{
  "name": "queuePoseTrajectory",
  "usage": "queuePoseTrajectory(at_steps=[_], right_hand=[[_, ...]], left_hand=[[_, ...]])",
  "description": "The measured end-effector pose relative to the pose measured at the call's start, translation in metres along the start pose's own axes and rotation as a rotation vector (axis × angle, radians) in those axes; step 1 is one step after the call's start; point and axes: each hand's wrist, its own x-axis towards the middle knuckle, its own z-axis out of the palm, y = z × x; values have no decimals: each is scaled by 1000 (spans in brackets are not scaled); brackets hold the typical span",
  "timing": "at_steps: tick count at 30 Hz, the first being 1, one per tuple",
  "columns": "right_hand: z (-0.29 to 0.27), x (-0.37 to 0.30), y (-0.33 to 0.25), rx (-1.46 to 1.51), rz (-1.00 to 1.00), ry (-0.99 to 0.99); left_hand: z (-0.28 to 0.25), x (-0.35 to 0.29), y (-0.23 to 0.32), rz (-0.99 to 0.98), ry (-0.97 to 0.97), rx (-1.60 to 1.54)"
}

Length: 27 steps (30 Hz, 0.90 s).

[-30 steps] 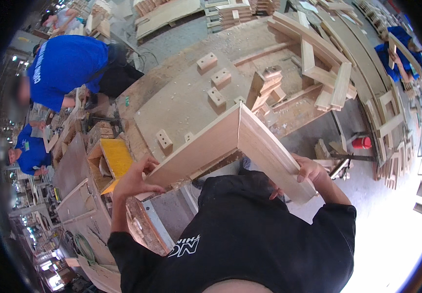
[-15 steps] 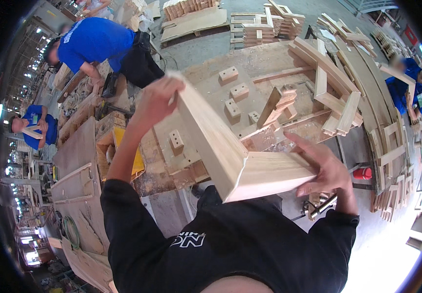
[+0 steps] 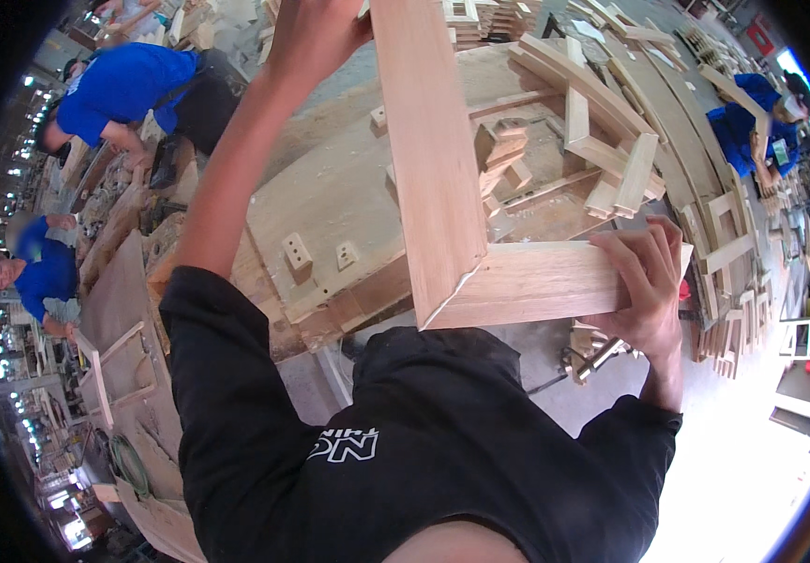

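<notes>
An L-shaped wooden frame corner [image 3: 433, 178] is lifted in front of me, above the workbench's near edge. White glue shows along the slanting joint where its two boards meet. My left hand [image 3: 320, 42] grips the far end of the long board, near the top of the view. On the right, my right hand [image 3: 644, 286] is wrapped around the short board near its outer end, fingers over the upper side. Beyond the frame corner, small drilled wooden blocks [image 3: 297, 251] sit on the bench board, some of them hidden behind the long board.
The wooden workbench [image 3: 302, 211] carries a stack of joined frame pieces [image 3: 602, 141] at its right. One co-worker in blue [image 3: 128, 89] bends over at the left, another [image 3: 44, 263] stands lower left. A third [image 3: 757, 122] holds a frame piece at far right. A metal clamp [image 3: 597, 357] is below my right hand.
The frame corner has been raised and turned so its broad face shows. My left hand has moved up and away; my right hand has shifted slightly up and closed around the short board.
</notes>
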Motion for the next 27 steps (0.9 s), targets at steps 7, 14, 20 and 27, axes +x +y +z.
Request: queuePoseTrajectory(at_steps=[7, 14, 20, 27], right_hand=[[3, -18, 16, 162, 85, 83], [6, -21, 16, 469, 328, 156], [11, -17, 20, 698, 415, 184], [9, -22, 55, 472, 437, 229]], left_hand=[[27, 35, -2, 116, -28, -152], [48, 48, -13, 33, -200, -323], [62, 21, -28, -66, -332, -384], [41, -10, -18, -318, -203, -308]])
